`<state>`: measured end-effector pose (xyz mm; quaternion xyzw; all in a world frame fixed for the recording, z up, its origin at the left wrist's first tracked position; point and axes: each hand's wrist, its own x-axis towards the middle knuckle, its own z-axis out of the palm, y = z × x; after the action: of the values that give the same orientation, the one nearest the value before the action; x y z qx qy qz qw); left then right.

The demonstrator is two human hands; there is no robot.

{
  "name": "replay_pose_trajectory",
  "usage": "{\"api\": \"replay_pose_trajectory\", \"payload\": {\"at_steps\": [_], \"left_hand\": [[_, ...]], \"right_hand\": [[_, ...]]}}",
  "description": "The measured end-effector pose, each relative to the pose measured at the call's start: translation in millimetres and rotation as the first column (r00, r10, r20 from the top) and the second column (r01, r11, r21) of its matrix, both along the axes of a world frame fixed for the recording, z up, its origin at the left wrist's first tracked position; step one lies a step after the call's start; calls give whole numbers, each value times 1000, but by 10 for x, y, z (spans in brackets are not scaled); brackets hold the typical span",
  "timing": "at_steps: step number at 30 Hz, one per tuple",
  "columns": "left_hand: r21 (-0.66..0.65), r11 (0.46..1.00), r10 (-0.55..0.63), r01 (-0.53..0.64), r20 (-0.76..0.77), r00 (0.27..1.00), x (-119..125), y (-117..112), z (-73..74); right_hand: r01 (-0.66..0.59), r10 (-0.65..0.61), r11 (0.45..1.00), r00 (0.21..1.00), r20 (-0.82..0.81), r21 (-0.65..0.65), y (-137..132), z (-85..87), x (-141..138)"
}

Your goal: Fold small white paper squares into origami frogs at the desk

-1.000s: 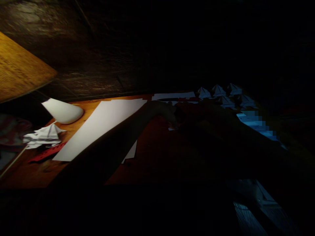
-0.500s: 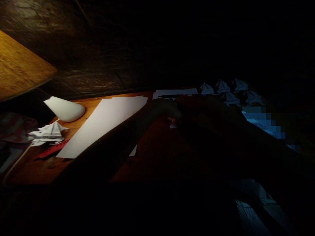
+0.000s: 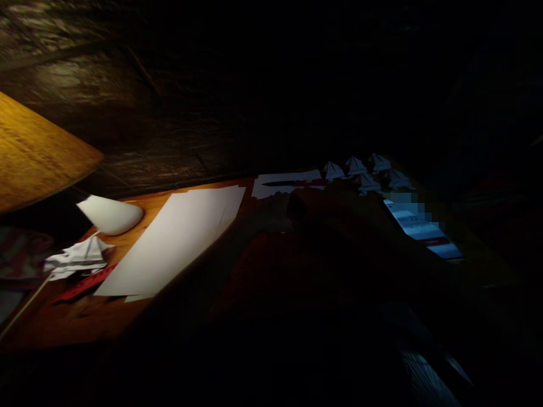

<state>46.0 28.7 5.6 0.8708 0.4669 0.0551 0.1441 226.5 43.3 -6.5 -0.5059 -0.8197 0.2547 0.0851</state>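
Observation:
The scene is very dark. My left hand reaches across a wooden table from the lower left, its fingers lost in shadow. My right hand meets it from the right, equally dim. Both hover close together over the middle of the table, just right of a stack of large white paper sheets. Whether they hold anything is hidden. Several small folded white paper figures stand in a cluster beyond the hands.
A white cone-shaped object lies at the table's left, with a crumpled folded paper and a red strip below it. A lit phone screen lies at the right. Another white sheet lies at the back.
The view has shifted, so everything sits lower and more to the left in the picture. The small white scrap seen under the hands earlier is out of sight now.

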Motion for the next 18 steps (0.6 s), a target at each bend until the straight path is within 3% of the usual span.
{"api": "replay_pose_trajectory", "payload": {"at_steps": [4,7,14,18], "left_hand": [[95,995,-31,34,-28,999,-35,-319,-87],[212,977,4,-5,4,1000,-100,-414,-171],[223,953,-256,207,221,941,-330,-252,-223],[238,940,-302,245,245,921,-375,-197,-204]], "right_hand": [[-2,13,998,987,-162,69,-129,-138,103],[-36,67,987,978,-199,158,-202,-189,175],[-33,64,977,988,-143,210,-363,44,155],[-30,93,969,964,-249,244,-357,32,164]]}}
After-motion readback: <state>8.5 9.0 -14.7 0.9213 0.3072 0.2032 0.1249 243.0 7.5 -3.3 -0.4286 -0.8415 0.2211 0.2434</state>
